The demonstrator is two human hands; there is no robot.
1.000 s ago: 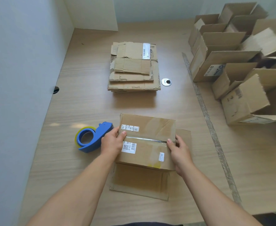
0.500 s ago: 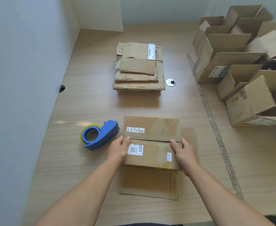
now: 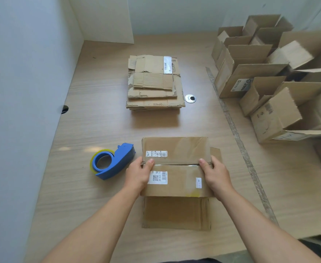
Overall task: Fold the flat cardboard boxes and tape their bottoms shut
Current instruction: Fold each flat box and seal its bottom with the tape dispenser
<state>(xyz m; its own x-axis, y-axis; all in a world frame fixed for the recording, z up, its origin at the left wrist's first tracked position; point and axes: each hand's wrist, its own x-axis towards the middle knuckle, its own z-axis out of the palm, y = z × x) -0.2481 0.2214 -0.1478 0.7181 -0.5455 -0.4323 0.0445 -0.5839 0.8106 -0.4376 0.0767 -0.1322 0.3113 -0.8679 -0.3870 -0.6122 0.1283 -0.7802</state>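
A folded cardboard box [image 3: 180, 154] stands bottom-up on the wooden table [image 3: 91, 130] in front of me, its two bottom flaps meeting at a seam across the middle. My left hand [image 3: 139, 174] grips the box's left edge, thumb on the seam. My right hand [image 3: 215, 174] grips the right edge the same way. The box's lower flaps lie spread on the table toward me. A blue tape dispenser [image 3: 113, 161] with a clear roll lies just left of the box. A stack of flat cardboard boxes [image 3: 154, 84] sits farther back at the centre.
Several folded open boxes [image 3: 269, 82] crowd the right side of the table. A round metal grommet [image 3: 190, 98] sits right of the flat stack. A white wall [image 3: 23, 73] runs along the left. A strip [image 3: 237, 137] runs diagonally across the table.
Both hands stay on the box ends at the seam. The view has shifted slightly; the box and dispenser keep their places.
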